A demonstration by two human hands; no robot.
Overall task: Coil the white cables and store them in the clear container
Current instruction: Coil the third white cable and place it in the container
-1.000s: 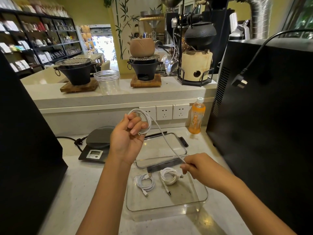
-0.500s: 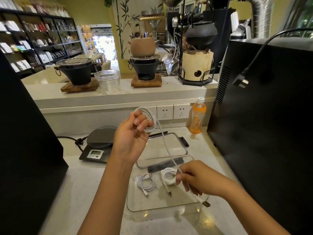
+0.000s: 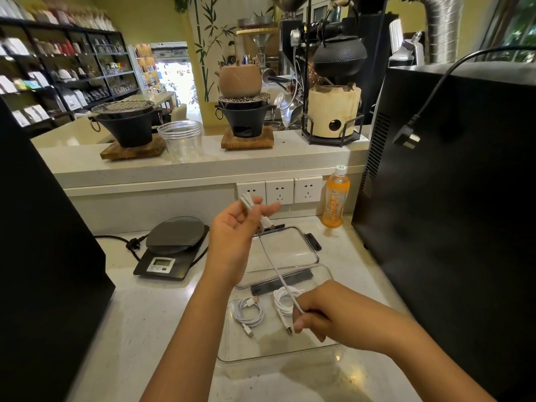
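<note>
Nearest me, my right hand (image 3: 327, 311) hangs over the clear container (image 3: 333, 351), fingers curled and pinching the free tail of the white cable (image 3: 277, 268) just short of its plug end. From that pinch the cable runs taut, up and away to the left, so its long axis goes diagonally from near right to far left, ending in the small bundle of loops that my left hand (image 3: 235, 227) grips between thumb and fingers above the container lid (image 3: 290, 250). The loose length lies wholly between the two hands, and the right hand is nearer to the tail that I judge still has to be fed onto the coil. Under the right hand, the container on the counter (image 3: 150, 320) already holds two coiled white cables, the left coil (image 3: 249, 310) and the right coil (image 3: 285, 300), lying side by side and apart. Further back sit a black scale (image 3: 174, 245) and an orange drink bottle (image 3: 336, 198) by the wall sockets (image 3: 280, 191)
</note>
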